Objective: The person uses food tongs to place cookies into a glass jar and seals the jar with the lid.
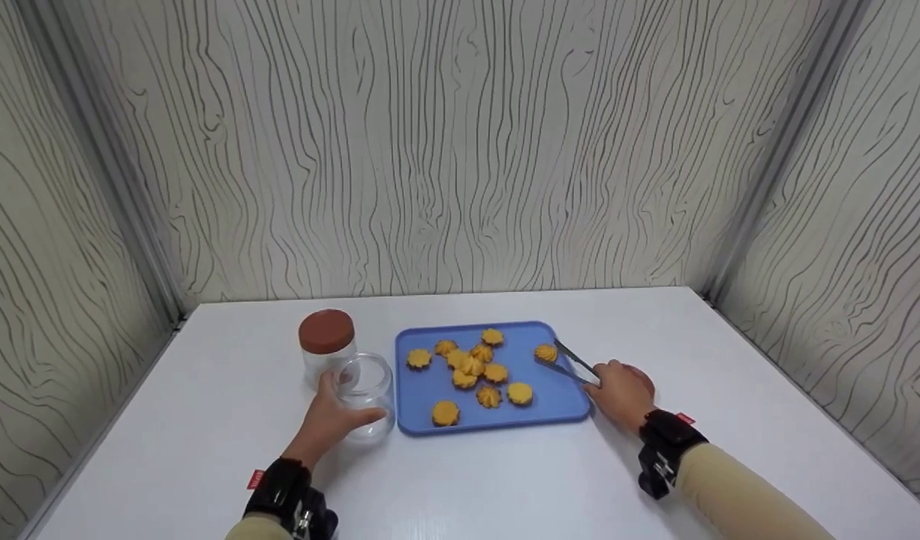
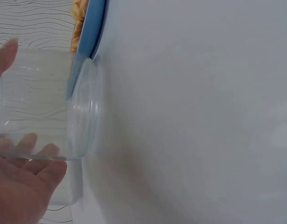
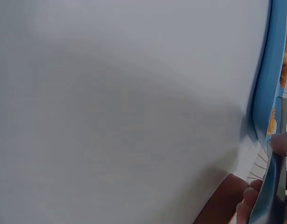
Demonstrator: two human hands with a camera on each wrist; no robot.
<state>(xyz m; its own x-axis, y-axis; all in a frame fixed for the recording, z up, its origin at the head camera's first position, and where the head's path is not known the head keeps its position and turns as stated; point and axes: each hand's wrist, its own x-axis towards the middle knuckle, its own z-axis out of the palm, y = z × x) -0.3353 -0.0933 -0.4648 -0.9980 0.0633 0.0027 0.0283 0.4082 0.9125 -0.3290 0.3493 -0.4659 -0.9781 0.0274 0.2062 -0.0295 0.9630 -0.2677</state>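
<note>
My left hand [image 1: 338,416] is curled round an uncapped clear jar [image 1: 371,382], thumb on the near side and fingers on the far left. In the left wrist view its fingertips show through the jar wall [image 2: 45,102]. My right hand [image 1: 621,394] holds metal tongs [image 1: 572,373], their serrated tips reaching over the right side of the blue tray [image 1: 422,397]. One swirled cookie [image 1: 545,352] lies between the spread tong arms; whether they touch it I cannot tell. Several more yellow cookies [image 1: 472,366] lie about the tray, some heaped at its middle.
Behind the uncapped jar stands a second clear jar [image 1: 314,364] with a reddish-brown lid [image 1: 326,331]. Another reddish-brown round thing, likely a lid [image 1: 641,379], lies partly hidden behind my right hand. Wood-grain panels [image 1: 445,150] enclose the white table [image 1: 490,487] at back and sides.
</note>
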